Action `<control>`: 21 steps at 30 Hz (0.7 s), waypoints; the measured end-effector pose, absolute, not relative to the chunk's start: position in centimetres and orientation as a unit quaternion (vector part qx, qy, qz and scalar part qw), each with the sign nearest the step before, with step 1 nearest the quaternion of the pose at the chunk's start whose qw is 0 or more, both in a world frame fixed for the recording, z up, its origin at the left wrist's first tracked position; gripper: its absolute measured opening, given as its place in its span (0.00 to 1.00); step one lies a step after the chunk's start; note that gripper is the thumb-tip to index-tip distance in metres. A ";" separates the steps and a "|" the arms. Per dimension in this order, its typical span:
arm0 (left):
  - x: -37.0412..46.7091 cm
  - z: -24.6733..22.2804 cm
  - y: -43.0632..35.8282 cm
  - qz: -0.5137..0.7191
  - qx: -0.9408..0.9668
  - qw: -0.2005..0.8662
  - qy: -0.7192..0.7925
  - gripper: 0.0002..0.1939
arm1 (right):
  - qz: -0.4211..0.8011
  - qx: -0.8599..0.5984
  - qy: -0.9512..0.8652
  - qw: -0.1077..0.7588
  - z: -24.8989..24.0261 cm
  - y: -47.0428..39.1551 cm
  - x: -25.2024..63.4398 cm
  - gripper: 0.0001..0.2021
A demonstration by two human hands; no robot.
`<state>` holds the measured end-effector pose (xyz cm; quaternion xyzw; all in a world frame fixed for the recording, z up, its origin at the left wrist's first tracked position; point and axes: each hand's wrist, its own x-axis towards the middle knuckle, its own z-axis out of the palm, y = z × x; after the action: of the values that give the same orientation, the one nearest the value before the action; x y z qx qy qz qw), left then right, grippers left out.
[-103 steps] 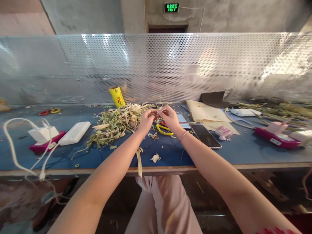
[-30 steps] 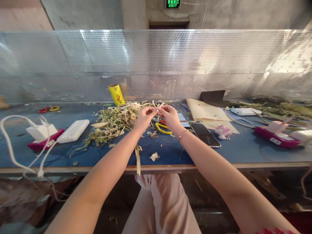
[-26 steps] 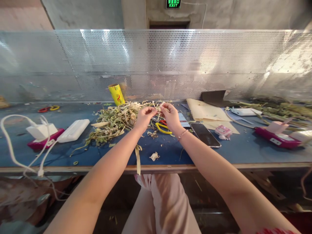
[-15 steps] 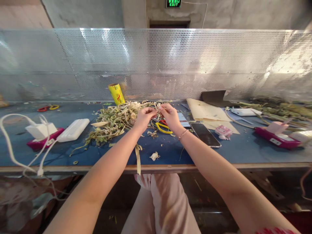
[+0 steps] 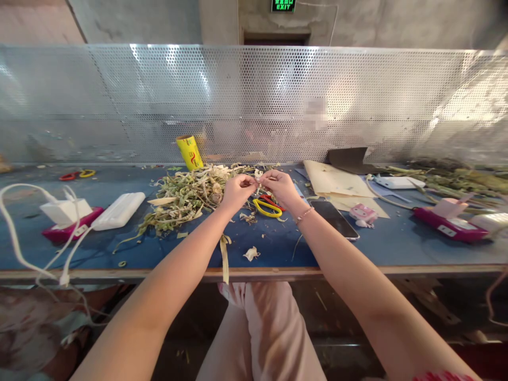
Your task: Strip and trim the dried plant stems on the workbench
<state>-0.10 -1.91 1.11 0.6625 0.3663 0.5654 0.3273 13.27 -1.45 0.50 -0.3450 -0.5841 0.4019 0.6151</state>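
Over the middle of the blue table, my left hand (image 5: 237,190) and my right hand (image 5: 282,189) meet with their fingertips pinched. Between them is a small whitish piece of dried plant (image 5: 257,175), partly covered by the fingers. A heap of dried leaves and stems (image 5: 186,196) lies beside and behind my left hand. Under my right hand rest scissors with yellow and red handles (image 5: 269,212); their blades are hidden. Crumpled plant scraps (image 5: 251,253) and a flat strip of dried leaf (image 5: 225,259) lie closer to the front edge.
A yellow tube (image 5: 189,152) stands behind the heap. A dark phone (image 5: 334,218), pink toy-like case (image 5: 363,212) and paper sheets (image 5: 333,180) lie right. Left are a white power bank (image 5: 120,210) and cabled magenta socket (image 5: 71,225). A perforated metal screen (image 5: 254,106) rises behind.
My right hand has shifted slightly right, its wrist turning outward. More of the scissors' red handle shows, and the phone by my wrist is more covered. Both hands stay pinched together.
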 end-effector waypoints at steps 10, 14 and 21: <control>-0.1 1.3 -2.0 0.539 0.678 0.337 0.370 0.05 | 0.486 -0.308 -0.560 0.595 0.3 -1.5 13.5 0.19; -0.1 1.1 -1.9 0.534 0.687 0.353 0.343 0.05 | 0.489 -0.303 -0.564 0.592 0.2 -1.2 13.6 0.19; -0.3 0.6 -1.2 0.548 0.682 0.352 0.333 0.08 | 0.440 -0.310 -0.602 0.590 0.1 -1.0 13.8 0.16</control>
<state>-0.30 -1.24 0.63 0.6816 0.3332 0.5482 0.3521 13.77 -1.00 0.07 -0.3100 -0.6016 0.4402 0.5902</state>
